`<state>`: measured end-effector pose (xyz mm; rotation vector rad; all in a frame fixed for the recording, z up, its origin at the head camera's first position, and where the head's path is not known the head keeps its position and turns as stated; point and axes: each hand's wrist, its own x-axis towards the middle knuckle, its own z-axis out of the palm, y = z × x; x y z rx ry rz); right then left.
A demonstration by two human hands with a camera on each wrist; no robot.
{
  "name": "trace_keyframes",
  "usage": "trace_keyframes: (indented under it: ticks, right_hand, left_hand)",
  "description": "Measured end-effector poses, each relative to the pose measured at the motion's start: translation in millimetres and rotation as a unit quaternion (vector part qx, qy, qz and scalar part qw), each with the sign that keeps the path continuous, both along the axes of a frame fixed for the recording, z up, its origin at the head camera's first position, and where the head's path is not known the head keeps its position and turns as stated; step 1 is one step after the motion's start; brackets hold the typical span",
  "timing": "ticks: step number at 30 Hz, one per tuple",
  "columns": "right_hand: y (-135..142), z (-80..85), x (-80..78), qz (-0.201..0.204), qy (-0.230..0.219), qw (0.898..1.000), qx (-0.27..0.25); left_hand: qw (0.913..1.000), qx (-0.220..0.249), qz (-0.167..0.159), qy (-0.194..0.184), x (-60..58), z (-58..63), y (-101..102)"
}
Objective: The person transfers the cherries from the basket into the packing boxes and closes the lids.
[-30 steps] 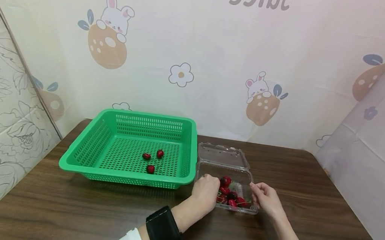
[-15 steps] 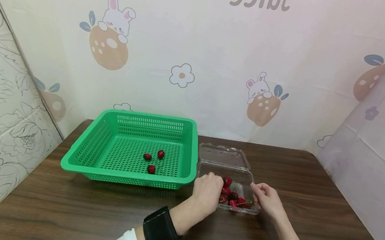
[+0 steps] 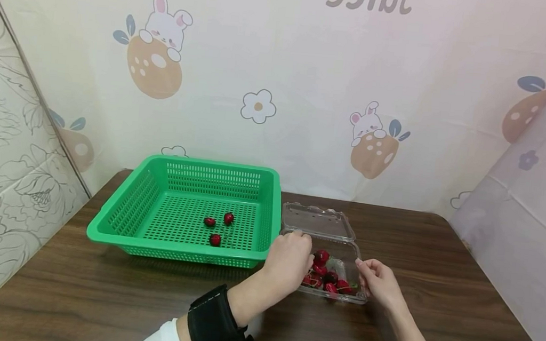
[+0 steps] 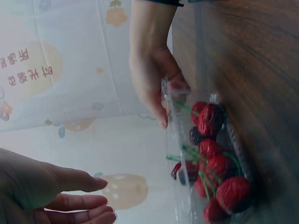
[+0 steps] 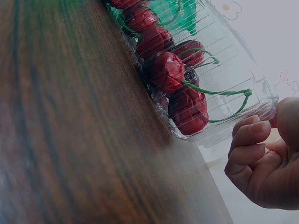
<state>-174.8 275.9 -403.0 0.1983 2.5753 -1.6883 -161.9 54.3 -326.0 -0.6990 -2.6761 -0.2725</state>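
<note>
A clear plastic clamshell box [image 3: 350,270] lies with its lid folded back, holding several red cherries [image 3: 330,277] with green stems. My left hand [image 3: 288,263] hovers over the box's left side. In the left wrist view that left hand [image 4: 60,196] has its thumb and fingertips apart, with no cherry seen between them. Thumb and fingers of my right hand [image 3: 381,286] pinch the box's right rim; the right wrist view shows this right hand [image 5: 266,154] at the box corner. Three cherries [image 3: 215,240] rest in the green basket [image 3: 173,219].
The basket stands left of the box, nearly against it. Behind the box lies its transparent lid [image 3: 319,223]. All sit on a dark wooden table [image 3: 114,297], backed by a printed curtain [image 3: 299,146].
My left hand has risen and shifted slightly left and away from me, exposing more cherries at the box's left side. The right hand stays on the rim.
</note>
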Motion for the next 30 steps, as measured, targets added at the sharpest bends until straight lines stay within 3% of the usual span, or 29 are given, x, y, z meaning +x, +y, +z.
trace_keyframes:
  ticks: [5,10,18,22,30]
  right_hand:
    - [0,0.0,-0.1,-0.001,-0.003,1.000,0.000]
    - [0,0.4,-0.3,0.000,-0.004,1.000,-0.002]
    - [0,1.0,0.2,0.000,-0.003,1.000,-0.005]
    - [0,1.7,0.4,-0.001,-0.002,1.000,-0.002]
    - [0,1.8,0.5,-0.001,-0.002,1.000,-0.002]
  left_hand:
    - [0.9976,0.063,-0.011,-0.025,-2.7,6.3,-9]
    - [0.9876,0.152,-0.021,-0.033,-6.7,11.4,-19]
    - [0.9716,0.228,-0.025,-0.056,-16.1,18.6,-36]
    - [0.9668,0.242,-0.022,-0.078,-21.3,20.2,-46]
    - [0.9649,0.237,0.014,-0.111,-32.8,17.9,-70]
